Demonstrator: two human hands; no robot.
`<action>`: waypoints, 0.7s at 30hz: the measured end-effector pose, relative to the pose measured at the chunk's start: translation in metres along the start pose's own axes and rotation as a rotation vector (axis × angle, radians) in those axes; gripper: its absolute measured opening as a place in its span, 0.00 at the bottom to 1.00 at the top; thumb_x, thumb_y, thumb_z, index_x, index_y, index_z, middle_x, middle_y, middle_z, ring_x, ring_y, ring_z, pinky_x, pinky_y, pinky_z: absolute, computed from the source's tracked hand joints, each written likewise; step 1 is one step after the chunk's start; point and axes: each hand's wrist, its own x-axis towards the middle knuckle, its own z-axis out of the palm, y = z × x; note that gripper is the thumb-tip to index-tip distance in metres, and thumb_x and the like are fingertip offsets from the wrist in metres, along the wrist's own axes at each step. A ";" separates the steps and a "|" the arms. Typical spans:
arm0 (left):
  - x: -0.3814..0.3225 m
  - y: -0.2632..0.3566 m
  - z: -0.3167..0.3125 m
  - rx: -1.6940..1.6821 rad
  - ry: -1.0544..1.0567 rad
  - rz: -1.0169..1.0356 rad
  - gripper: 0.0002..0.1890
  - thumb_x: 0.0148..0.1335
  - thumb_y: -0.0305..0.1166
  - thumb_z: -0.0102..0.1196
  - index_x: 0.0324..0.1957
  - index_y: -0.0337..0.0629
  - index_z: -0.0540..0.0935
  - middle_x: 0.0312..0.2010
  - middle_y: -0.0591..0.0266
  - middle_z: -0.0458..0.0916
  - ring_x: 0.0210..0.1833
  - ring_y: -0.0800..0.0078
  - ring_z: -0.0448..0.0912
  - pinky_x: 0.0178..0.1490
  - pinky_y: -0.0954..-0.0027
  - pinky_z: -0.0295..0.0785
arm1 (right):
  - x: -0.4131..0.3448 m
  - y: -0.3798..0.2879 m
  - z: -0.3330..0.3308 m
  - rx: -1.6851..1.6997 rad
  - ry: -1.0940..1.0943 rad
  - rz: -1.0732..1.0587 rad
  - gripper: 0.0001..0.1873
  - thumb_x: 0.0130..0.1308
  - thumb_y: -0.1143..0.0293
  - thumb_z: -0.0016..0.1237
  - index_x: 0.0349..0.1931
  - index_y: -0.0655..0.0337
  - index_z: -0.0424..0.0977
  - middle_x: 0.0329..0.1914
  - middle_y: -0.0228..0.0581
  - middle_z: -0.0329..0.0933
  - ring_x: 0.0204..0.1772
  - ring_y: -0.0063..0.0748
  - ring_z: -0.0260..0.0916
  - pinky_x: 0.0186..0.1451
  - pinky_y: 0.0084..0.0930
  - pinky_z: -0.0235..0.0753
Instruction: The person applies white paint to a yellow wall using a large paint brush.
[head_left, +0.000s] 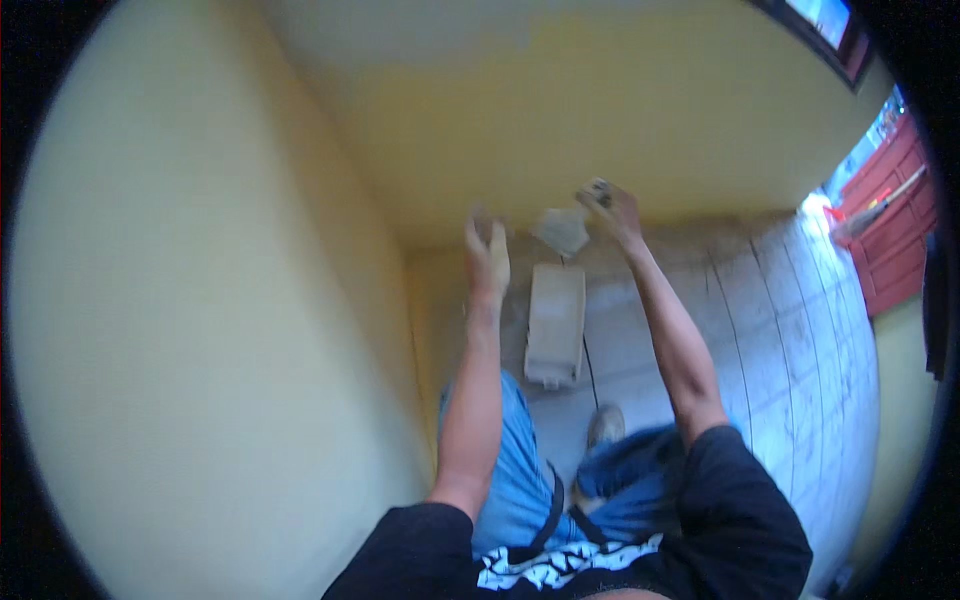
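Both arms reach out toward the base of a yellow wall. My left hand (487, 259) is raised near the corner, thumb and fingers apart at the tips; blur hides whether anything sits between them. In my right hand (621, 214) is a small grey-and-dark object (600, 193), too blurred to name. Between the hands, a crumpled pale sheet or bag (562, 231) shows low against the wall; I cannot tell whether it touches the floor. Nearer my feet, a long off-white plastic case (556, 319) lies on the tiles.
A pale wall (225, 300) rises close on my left and meets the yellow front wall (600, 112) in a corner. Dirty white floor tiles (750, 322) extend right. A red panelled door (892, 225) with a long-handled tool (877, 206) before it stands far right.
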 end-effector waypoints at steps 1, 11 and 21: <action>-0.012 0.019 0.015 0.054 -0.015 0.095 0.26 0.73 0.36 0.53 0.68 0.35 0.70 0.64 0.47 0.76 0.65 0.59 0.75 0.69 0.61 0.68 | -0.017 0.016 0.007 -0.148 -0.185 0.114 0.20 0.65 0.51 0.60 0.35 0.62 0.82 0.31 0.47 0.83 0.34 0.40 0.80 0.41 0.39 0.76; -0.033 0.054 0.010 0.262 -0.293 -0.002 0.23 0.72 0.36 0.56 0.65 0.38 0.74 0.49 0.53 0.87 0.50 0.66 0.85 0.55 0.65 0.77 | -0.133 0.087 0.094 -0.253 -0.492 0.043 0.23 0.63 0.50 0.58 0.47 0.61 0.82 0.42 0.57 0.83 0.48 0.59 0.81 0.53 0.48 0.79; -0.037 0.054 0.019 0.285 -0.360 0.051 0.20 0.71 0.33 0.55 0.61 0.37 0.76 0.45 0.50 0.87 0.49 0.62 0.85 0.54 0.62 0.78 | -0.166 0.109 0.090 -0.246 -0.447 0.157 0.14 0.64 0.59 0.60 0.42 0.61 0.82 0.37 0.55 0.83 0.43 0.55 0.82 0.48 0.44 0.78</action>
